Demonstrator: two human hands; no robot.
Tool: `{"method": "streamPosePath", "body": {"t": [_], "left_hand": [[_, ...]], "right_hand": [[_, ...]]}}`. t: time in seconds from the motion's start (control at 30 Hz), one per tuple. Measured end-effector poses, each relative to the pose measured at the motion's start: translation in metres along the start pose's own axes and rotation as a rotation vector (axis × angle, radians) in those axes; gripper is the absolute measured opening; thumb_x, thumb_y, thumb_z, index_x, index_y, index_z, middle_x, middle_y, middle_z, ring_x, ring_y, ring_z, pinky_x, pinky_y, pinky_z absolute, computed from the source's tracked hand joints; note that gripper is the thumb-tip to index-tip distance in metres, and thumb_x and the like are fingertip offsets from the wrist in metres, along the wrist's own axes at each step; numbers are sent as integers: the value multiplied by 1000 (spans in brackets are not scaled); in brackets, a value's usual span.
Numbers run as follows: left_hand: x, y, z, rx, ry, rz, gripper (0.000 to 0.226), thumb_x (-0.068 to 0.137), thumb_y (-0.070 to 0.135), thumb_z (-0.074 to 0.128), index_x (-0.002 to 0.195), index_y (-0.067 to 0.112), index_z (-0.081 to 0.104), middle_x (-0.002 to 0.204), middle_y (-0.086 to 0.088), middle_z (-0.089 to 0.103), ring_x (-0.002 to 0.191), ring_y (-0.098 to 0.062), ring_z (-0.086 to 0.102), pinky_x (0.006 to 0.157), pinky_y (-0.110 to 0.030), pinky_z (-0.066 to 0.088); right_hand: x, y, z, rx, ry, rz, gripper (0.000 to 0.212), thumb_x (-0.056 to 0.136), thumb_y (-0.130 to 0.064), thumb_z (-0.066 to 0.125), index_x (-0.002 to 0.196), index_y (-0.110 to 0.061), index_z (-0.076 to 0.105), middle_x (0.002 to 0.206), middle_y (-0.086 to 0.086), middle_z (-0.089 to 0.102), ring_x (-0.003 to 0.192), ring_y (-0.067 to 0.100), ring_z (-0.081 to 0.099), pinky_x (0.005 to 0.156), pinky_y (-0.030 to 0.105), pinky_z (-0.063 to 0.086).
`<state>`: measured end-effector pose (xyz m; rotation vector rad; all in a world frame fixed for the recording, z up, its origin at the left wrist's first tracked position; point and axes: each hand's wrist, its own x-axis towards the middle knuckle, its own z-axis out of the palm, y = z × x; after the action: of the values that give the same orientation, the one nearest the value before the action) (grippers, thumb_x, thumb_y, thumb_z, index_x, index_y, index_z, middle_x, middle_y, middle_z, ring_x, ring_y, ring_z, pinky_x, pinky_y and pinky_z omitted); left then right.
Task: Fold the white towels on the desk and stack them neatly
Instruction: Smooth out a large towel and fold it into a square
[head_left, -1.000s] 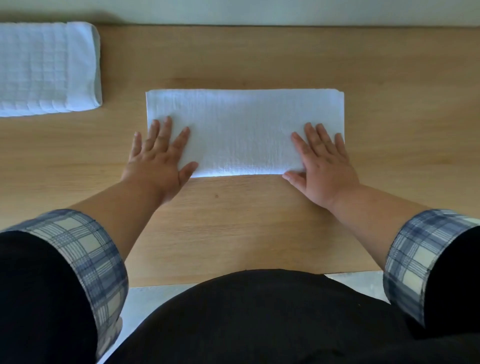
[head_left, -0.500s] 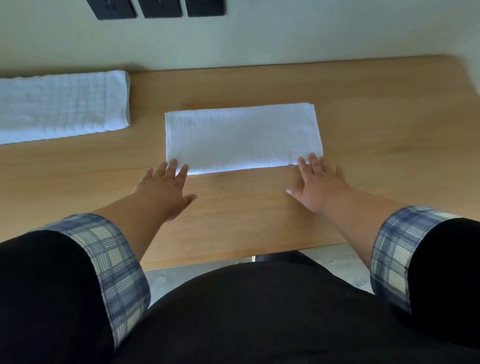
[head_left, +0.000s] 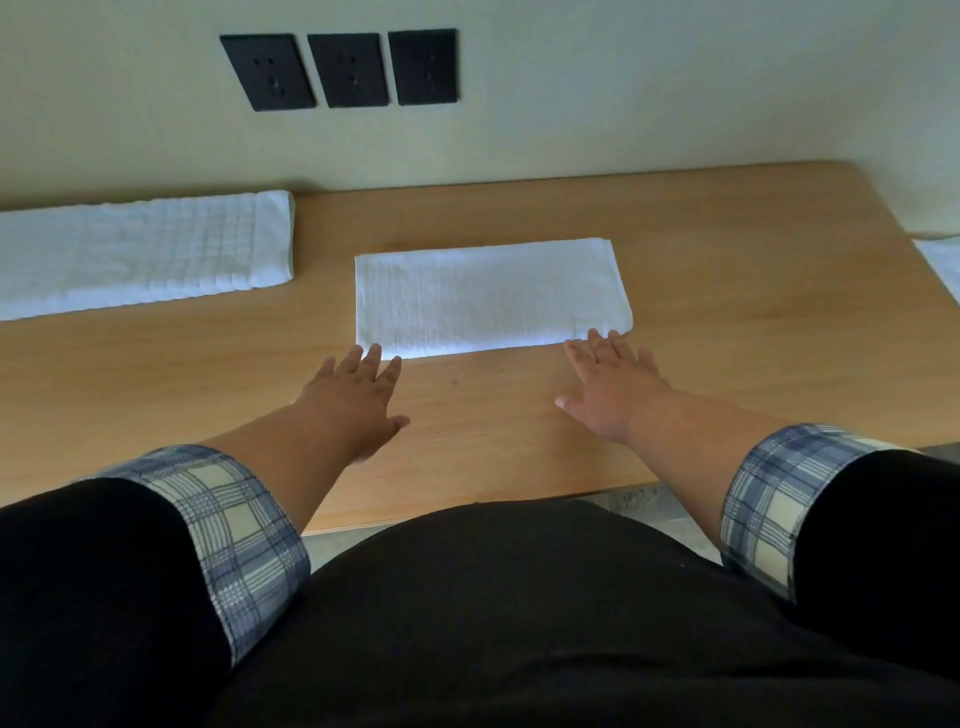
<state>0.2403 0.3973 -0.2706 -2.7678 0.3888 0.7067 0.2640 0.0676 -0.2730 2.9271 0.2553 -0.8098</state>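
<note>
A white towel (head_left: 488, 296), folded into a flat rectangle, lies in the middle of the wooden desk (head_left: 727, 312). My left hand (head_left: 353, 400) lies flat on the desk with straight fingers, its fingertips at the towel's near left corner. My right hand (head_left: 613, 384) is flat too, its fingertips touching the towel's near right corner. A second folded white towel (head_left: 140, 252), thicker and waffle-textured, lies at the back left against the wall.
The corner of another white cloth (head_left: 943, 265) shows at the right edge, beyond the desk's end. Three black wall sockets (head_left: 343, 70) sit above the desk. The desk's near edge (head_left: 467, 509) runs just before my body.
Both hands have slid back off the towel toward me, from pressing on its near half to just touching its near corners. The view has tilted up, showing the wall and sockets.
</note>
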Motion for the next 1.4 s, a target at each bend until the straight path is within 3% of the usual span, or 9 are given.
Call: {"method": "streamPosePath", "body": {"t": [0.3,0.43,0.7,0.8,0.9,0.97,1.13,1.27,1.4], "left_hand": [[0,-1,-15,-39,-42,-83,80,100,55,37,156,25,-11,165,-11,-4,151,-30,2,121,-48,11],[25,17,-16,-83,73,-70,84,99,50,45,156,20,-8,165,-12,2,151,-30,8,121,-45,19],[93,34,-8,-262,108,-120,102,88,58,60,156,27,-9,165,-5,-10,152,-25,-5,122,-46,11],[114,25,-1,-313,166,-142,87,91,61,51,157,32,2,166,0,-3,152,-21,-3,122,-47,8],[122,17,1,-272,207,-157,71,96,43,51,155,35,13,165,2,9,150,-22,8,119,-48,16],[122,11,-2,-225,213,-177,72,94,24,59,153,35,19,163,3,17,147,-25,18,115,-49,25],[125,2,-21,-244,183,-330,74,90,1,50,148,42,27,159,11,26,141,-21,31,102,-48,43],[121,1,-40,-336,122,-412,75,89,-4,45,142,48,35,149,17,36,132,-19,38,89,-51,52],[105,-8,-61,-321,112,-399,80,81,-10,48,136,48,39,135,13,46,121,-22,45,77,-52,55]], "right_hand": [[12,24,-7,61,14,-3,81,97,-53,46,159,-26,2,167,7,3,152,31,0,121,53,14],[38,39,-1,66,117,-98,79,95,-51,52,158,-26,10,166,6,3,153,28,-1,121,48,15],[103,65,10,74,195,-248,87,89,-66,49,157,-31,7,167,4,-5,153,24,-9,123,49,1],[120,68,12,77,247,-272,83,90,-66,47,156,-30,12,167,5,2,153,25,-1,122,49,9],[130,70,6,-6,368,-312,68,92,-46,56,151,-25,30,161,10,26,147,33,24,106,52,33],[138,73,-2,-73,361,-332,68,87,-36,62,148,-23,34,153,10,36,137,34,34,96,51,40],[149,76,-20,-98,337,-335,65,89,-20,60,149,-21,36,141,5,44,120,33,44,90,46,43],[147,77,-34,90,301,-288,45,89,-8,57,132,-22,53,129,1,51,115,32,45,81,44,52],[139,74,-51,251,288,-257,42,92,-10,51,130,-25,60,128,-5,57,117,30,50,85,40,52]]}}
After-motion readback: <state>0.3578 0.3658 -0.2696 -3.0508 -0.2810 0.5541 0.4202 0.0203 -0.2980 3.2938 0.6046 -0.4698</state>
